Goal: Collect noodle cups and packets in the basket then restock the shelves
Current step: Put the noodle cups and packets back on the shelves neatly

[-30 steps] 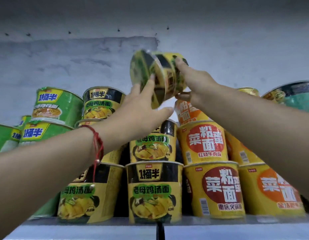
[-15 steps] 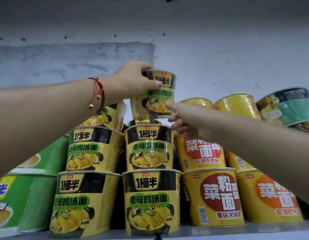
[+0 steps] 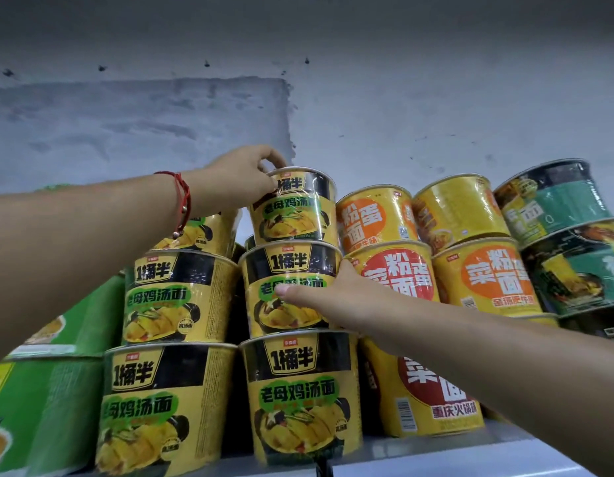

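Observation:
A yellow-and-black noodle cup (image 3: 295,206) stands upright as the top of a three-high stack on the shelf. My left hand (image 3: 240,177) pinches its upper rim from the left with thumb and fingers. My right hand (image 3: 336,297) reaches in from the right, its straight fingers pressing against the middle cup (image 3: 284,287) of that stack. The bottom cup (image 3: 302,397) stands on the shelf edge (image 3: 419,456). The basket is out of view.
More yellow-black cups (image 3: 174,297) are stacked to the left, green cups (image 3: 47,407) further left. Orange-labelled yellow cups (image 3: 484,273) and teal cups (image 3: 570,266) fill the right. A grey wall (image 3: 367,98) rises behind the stacks.
The cup my left hand carried now sits upright on top of the stack. My right hand dropped from beside that cup to the middle cup's side.

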Demonstrator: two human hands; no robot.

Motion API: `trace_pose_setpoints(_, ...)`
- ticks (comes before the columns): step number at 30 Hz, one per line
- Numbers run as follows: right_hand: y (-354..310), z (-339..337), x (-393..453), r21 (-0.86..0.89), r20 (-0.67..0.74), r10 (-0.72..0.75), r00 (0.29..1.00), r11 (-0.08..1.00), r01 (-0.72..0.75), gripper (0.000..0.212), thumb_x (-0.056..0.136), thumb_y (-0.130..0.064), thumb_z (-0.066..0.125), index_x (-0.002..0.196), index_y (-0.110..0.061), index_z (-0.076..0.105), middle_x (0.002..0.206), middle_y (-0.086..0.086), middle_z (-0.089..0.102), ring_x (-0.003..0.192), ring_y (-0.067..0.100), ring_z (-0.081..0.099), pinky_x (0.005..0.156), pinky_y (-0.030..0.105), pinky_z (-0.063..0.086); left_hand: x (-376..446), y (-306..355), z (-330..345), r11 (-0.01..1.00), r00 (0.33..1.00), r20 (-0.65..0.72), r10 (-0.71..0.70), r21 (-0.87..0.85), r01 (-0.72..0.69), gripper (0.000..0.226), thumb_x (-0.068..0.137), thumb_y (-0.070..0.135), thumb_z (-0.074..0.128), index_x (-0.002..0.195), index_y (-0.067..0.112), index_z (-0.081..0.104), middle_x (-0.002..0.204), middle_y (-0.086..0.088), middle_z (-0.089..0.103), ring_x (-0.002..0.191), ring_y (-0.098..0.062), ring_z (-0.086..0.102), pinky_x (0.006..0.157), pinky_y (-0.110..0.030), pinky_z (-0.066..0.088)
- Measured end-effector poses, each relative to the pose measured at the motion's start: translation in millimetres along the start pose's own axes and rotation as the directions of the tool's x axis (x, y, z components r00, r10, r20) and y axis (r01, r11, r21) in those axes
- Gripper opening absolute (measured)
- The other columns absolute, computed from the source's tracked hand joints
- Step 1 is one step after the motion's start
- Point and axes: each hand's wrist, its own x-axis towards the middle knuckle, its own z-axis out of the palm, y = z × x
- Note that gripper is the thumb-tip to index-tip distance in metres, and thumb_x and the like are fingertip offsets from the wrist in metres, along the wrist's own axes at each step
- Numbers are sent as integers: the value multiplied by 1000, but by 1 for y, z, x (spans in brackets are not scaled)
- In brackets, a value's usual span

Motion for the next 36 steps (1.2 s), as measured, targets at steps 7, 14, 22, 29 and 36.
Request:
trace_pose_setpoints(7, 10, 16, 2, 22, -76, -60, 995, 998, 61, 126, 64, -67, 77, 154, -26, 0, 133, 0, 50, 114, 19, 53, 89, 33, 43, -8, -2, 19, 997, 998, 60, 28, 72, -33, 58, 82, 61, 65, 128, 30, 46, 105, 10, 58, 96, -15, 60, 77, -33, 52)
trace_pose_setpoints(14, 14, 19, 1, 4, -124, -88, 988, 996, 89, 120, 66, -69, 74, 154, -26, 5, 133, -1, 52, 116, 20, 55, 90, 33, 46, -3, 1, 17, 969, 997, -10, 77, 238, -73, 59, 76, 63, 69, 122, 29, 54, 108, 4, 61, 106, -22, 55, 88, -38, 49)
trace_pose_setpoints(22, 18, 21, 2, 8, -139, -108, 984, 994, 110, 121, 64, -71, 74, 154, -26, 8, 135, -1, 53, 116, 21, 57, 96, 40, 49, -4, 5, 11, 941, 995, 52, 87, 323, -99, 65, 79, 59, 68, 129, 22, 53, 108, 2, 58, 94, -17, 52, 65, -27, 40)
trace_pose_setpoints(29, 15, 22, 6, 5, -126, -101, 987, 995, 102, 127, 46, -77, 73, 150, -31, 15, 125, -5, 57, 109, 18, 60, 95, 44, 52, -8, -15, 15, 982, 993, -31, 117, 153, -111, 66, 78, 60, 69, 131, 22, 53, 107, 6, 55, 95, -16, 54, 74, -31, 43)
trace_pose_setpoints(36, 13, 26, 5, 17, -149, -50, 988, 998, 53, 129, 38, -79, 74, 146, -34, 21, 123, -6, 58, 109, 20, 61, 96, 47, 51, -9, -23, 22, 974, 981, -100, 165, 175, -146, 70, 80, 65, 64, 135, 25, 49, 128, -1, 60, 111, -22, 54, 85, -35, 44)
